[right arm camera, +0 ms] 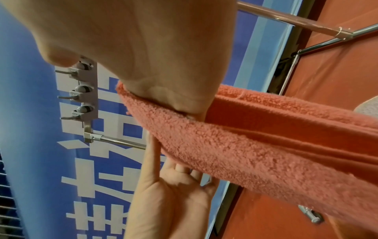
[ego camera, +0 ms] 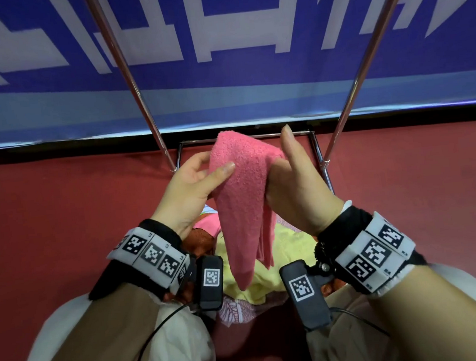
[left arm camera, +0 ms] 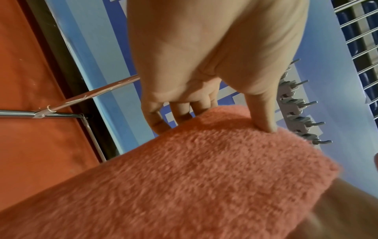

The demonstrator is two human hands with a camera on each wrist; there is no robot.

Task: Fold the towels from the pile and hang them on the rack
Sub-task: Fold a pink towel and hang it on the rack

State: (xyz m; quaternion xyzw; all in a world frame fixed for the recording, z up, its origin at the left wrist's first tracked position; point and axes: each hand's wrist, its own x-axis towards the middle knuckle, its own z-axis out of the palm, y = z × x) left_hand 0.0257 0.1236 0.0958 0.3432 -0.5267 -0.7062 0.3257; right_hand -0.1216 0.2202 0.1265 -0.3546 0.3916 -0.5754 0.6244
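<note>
pink fluffy microfibre towel (ego camera: 241,197) is off the pile, folded into a narrow strip and held in the air between both hands, in front of the chrome tube rack (ego camera: 131,83). its tail hangs just above the heap of yellow, pink and orange towels (ego camera: 292,245) on the red surface (floor or desk, cannot tell).

grip state:
- left hand (ego camera: 191,190): clamped on the towel's upper left edge, thumb (ego camera: 221,171) on the front, fingers behind.
- right hand (ego camera: 299,192): digits hooked into the fold on the right side, one digit sticking up clear of the cloth.

judgement, fold is roughly done and hanging is next. risks:
- the loose edges (ego camera: 266,241) already splay at the lower right, so the layers aren't locked. any slack in the left pinch and the plush layers will likely slide and the fold opens.
- pulling the right digits out of the fold could drag an inner layer with them.
- the hanging rail isn't in the head view. only the wrist views show a bar and a grey hook strip (right arm camera: 85,97) higher up, so the lift is partly blind and the cloth could catch on a hook.
- smooth chrome plus an off-centre drape: the heavier side probably pulls it off.
- the tail may brush the heap and snag.
</note>
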